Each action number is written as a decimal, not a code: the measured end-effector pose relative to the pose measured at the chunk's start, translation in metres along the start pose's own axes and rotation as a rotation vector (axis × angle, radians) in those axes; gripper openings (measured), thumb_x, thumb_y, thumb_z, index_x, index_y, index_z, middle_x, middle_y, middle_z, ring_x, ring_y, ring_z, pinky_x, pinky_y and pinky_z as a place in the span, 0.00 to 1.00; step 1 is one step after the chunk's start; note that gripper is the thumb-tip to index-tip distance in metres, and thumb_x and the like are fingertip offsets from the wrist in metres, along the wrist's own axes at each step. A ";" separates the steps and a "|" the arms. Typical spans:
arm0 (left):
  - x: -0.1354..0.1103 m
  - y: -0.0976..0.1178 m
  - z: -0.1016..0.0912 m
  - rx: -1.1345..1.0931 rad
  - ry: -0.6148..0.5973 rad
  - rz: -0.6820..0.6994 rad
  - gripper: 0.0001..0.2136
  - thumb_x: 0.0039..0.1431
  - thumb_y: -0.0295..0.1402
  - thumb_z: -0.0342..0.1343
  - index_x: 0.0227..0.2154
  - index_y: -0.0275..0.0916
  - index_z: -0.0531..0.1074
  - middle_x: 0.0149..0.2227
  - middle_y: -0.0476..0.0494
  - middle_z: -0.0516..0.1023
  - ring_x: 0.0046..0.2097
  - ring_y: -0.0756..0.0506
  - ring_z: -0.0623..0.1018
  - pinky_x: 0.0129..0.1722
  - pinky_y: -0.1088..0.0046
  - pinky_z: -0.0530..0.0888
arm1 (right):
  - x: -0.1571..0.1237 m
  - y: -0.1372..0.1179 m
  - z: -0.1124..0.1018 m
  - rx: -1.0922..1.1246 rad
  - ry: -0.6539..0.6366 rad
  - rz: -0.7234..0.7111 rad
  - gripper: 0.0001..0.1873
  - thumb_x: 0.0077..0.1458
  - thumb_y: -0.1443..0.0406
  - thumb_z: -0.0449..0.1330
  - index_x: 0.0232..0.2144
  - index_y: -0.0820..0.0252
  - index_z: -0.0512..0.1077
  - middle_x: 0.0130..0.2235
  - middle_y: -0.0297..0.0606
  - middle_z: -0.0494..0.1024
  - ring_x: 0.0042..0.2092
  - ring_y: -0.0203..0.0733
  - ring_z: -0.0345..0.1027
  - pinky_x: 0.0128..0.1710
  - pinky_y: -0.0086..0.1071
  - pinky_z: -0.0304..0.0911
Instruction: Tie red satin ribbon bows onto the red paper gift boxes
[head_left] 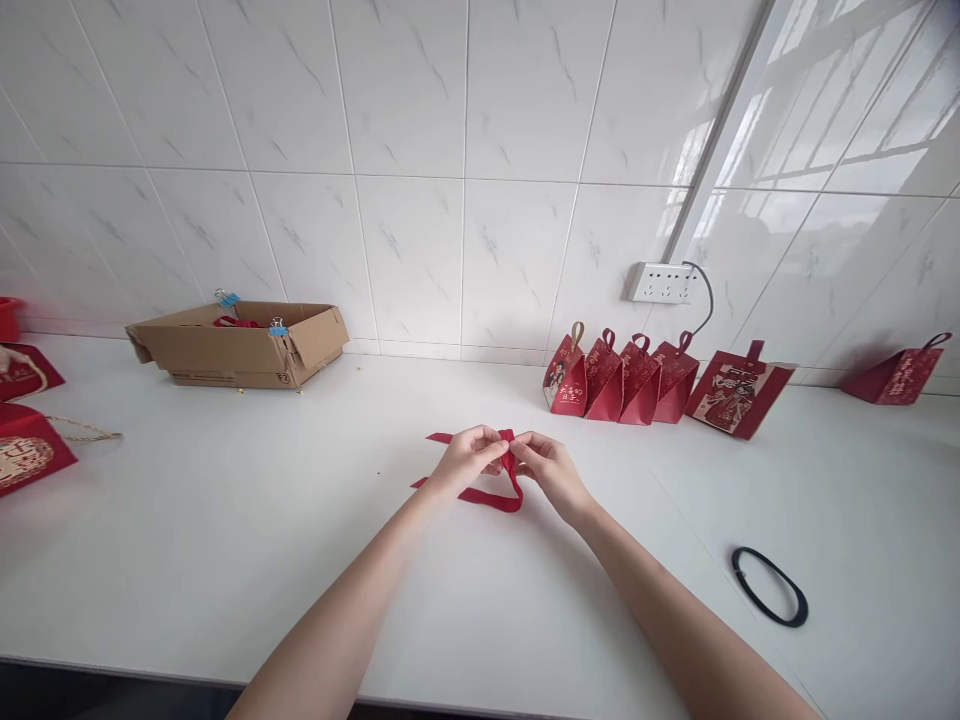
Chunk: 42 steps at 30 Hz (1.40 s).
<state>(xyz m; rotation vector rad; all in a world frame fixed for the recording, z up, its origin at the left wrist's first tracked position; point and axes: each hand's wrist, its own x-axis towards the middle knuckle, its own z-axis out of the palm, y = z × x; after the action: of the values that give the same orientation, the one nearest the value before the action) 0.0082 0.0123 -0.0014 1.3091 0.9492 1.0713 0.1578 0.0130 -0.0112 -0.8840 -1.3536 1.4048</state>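
A red ribbon (501,500) is gathered between my two hands above the middle of the white table. My left hand (474,455) pinches it from the left, with thumb and fingers closed. From the right, my right hand (546,465) pinches the same ribbon, its fingertips almost touching those of the left. One loop of ribbon hangs below the fingers onto the table, and two tails stick out to the left behind my left hand. Whether the gathered part is knotted is hidden by the fingers.
A cardboard box (232,355) with binder clips holds red items at the back left. Several red gift boxes (637,385) line the wall at right. A black band (769,587) lies at front right. Red bags (34,450) sit at the left edge, below a power strip's (664,283) tiled wall.
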 end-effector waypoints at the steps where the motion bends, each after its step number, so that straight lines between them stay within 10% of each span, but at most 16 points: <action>1: 0.000 0.000 0.000 0.004 0.003 -0.001 0.11 0.48 0.39 0.59 0.27 0.36 0.69 0.28 0.48 0.73 0.32 0.50 0.74 0.36 0.70 0.70 | 0.000 0.000 0.000 0.005 -0.004 -0.005 0.15 0.45 0.54 0.62 0.24 0.61 0.69 0.25 0.33 0.74 0.30 0.38 0.69 0.36 0.36 0.64; 42: -0.002 0.004 0.001 0.026 -0.023 -0.032 0.10 0.47 0.38 0.59 0.27 0.36 0.70 0.30 0.46 0.73 0.32 0.50 0.72 0.37 0.69 0.69 | -0.001 -0.003 0.000 0.002 0.045 -0.030 0.16 0.44 0.54 0.63 0.25 0.60 0.69 0.24 0.32 0.71 0.28 0.35 0.65 0.34 0.34 0.62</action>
<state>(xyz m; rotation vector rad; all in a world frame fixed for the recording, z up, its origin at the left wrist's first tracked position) 0.0079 0.0101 0.0027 1.3210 0.9669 1.0201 0.1584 0.0122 -0.0085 -0.8859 -1.3268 1.3558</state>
